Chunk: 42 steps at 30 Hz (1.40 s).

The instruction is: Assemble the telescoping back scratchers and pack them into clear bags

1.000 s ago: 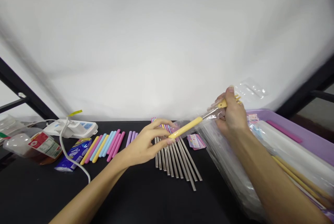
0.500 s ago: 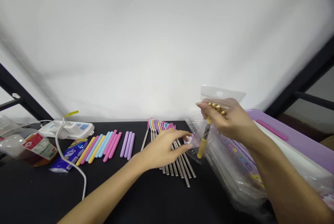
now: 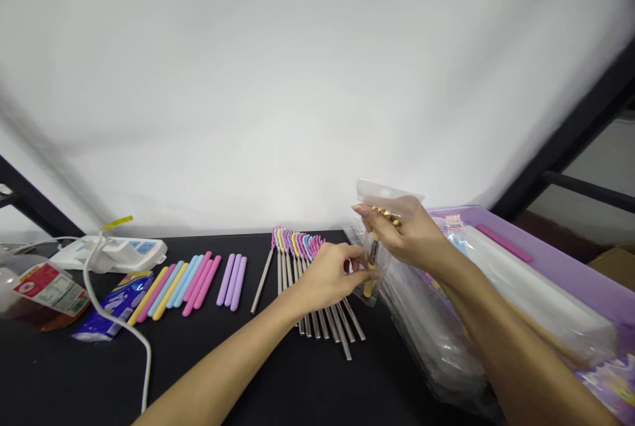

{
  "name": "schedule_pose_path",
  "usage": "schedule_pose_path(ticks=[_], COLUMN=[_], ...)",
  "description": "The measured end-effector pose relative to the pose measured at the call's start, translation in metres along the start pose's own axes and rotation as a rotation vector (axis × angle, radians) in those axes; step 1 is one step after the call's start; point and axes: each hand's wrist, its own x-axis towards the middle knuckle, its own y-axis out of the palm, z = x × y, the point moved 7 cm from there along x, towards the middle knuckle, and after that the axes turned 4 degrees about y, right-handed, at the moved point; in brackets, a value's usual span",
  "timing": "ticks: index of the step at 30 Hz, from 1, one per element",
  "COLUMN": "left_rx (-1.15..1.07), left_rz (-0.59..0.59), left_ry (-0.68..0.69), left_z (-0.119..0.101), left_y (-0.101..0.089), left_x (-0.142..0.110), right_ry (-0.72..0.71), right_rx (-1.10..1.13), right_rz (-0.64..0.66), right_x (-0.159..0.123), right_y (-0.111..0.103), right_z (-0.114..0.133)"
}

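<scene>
A clear plastic bag (image 3: 373, 260) hangs upright between my hands, holding a metal utensil with a yellow handle (image 3: 370, 280). My right hand (image 3: 407, 234) pinches the bag's upper part, where a row of gold-coloured pieces shows through the film. My left hand (image 3: 327, 277) has its fingertips on the lower part of the bag. Just beneath my left hand lies a fan of steel rods (image 3: 322, 320) with coloured tips, partly hidden by that hand.
Pastel silicone sticks (image 3: 186, 287) lie in rows on the black table (image 3: 208, 373). To the left are a white power strip (image 3: 112, 254) and a blue packet (image 3: 114, 305). A lilac tray (image 3: 550, 260) holding clear film stands right, beside a stack of clear bags (image 3: 431, 327).
The yellow-handled utensil has gone from lying across my hands to standing upright inside the bag. My left hand has moved onto the bag's lower part, and both hands have shifted slightly left.
</scene>
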Motion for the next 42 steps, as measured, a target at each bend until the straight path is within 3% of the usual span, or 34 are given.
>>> schedule_pose_path(ticks=[8,17,26,42], left_rx=[-0.001,0.041,0.086,0.105], left_rz=[-0.048,-0.053,-0.063,-0.073], left_ry=[0.017,0.01,0.097,0.048], left_z=[-0.001,-0.001,-0.005,-0.003], left_y=[0.004,0.002,0.008,0.008], left_x=[0.0,-0.001,-0.002,-0.005], right_ry=[-0.089,-0.045,-0.036,-0.025], right_rx=[-0.135,-0.101,-0.092,-0.083], right_rz=[0.011,0.022,-0.03,0.034], right_x=[-0.002,0.001,-0.004,-0.001], right_y=[-0.004,0.004,-0.004,0.004], right_z=[0.003,-0.006,-0.011,-0.01])
